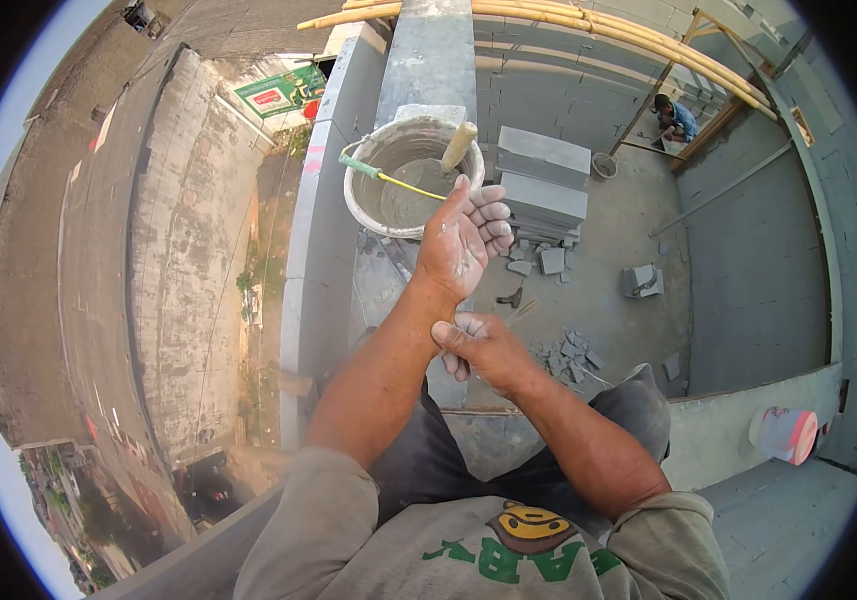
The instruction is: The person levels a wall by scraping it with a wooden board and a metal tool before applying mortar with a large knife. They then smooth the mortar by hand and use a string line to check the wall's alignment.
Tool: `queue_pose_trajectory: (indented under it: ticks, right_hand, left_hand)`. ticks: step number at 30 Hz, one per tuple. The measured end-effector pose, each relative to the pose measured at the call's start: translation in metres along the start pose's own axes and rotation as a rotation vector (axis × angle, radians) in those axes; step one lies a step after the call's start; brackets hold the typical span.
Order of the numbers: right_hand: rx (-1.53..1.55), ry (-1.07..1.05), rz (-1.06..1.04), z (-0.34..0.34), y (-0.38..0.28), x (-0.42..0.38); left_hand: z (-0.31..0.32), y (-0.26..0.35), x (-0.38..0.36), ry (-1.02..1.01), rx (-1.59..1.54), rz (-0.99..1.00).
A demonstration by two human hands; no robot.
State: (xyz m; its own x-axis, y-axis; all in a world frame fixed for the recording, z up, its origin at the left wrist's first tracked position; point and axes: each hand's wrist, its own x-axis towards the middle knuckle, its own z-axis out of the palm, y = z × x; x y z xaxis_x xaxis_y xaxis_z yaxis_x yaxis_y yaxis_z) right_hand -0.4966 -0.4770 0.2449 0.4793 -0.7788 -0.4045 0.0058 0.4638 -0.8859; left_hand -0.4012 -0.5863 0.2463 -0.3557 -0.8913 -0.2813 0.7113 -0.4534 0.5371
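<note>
My left hand (462,240) is palm up, dusted with grey, with its fingers apart and loosely curled and nothing in the palm. My right hand (478,345) is closed around my left wrist (436,300). Just beyond my left hand stands a white bucket (352,200) with grey mortar (413,196) inside. A tool with a wooden handle (459,146) leans in it, its lower end sunk in the mortar. The bucket's bail, with a green grip (360,167), crosses the opening and ends behind my left thumb from this view.
Stacked grey blocks (543,190) and broken pieces (573,355) lie on the floor below. A low block wall (323,200) borders a drop on the left. Bamboo poles (598,22) cross the top. A person (676,120) crouches far right; a white-pink bucket (783,434) lies nearer.
</note>
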Motion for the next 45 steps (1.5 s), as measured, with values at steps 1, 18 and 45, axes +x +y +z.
queue_pose_trajectory:
  ticks: [1,18,45]
  right_hand:
    - [0.004,0.013,-0.019,0.000,0.000,-0.001]
    - [-0.121,0.090,-0.065,-0.006,0.010,0.002]
    - [-0.086,0.027,-0.033,-0.004,0.008,0.000]
  left_hand:
    - [0.000,0.000,-0.001,0.010,-0.001,0.003]
    - [0.008,-0.010,0.001,0.133,0.608,0.162]
    - [-0.006,-0.011,0.008,0.046,0.245,-0.080]
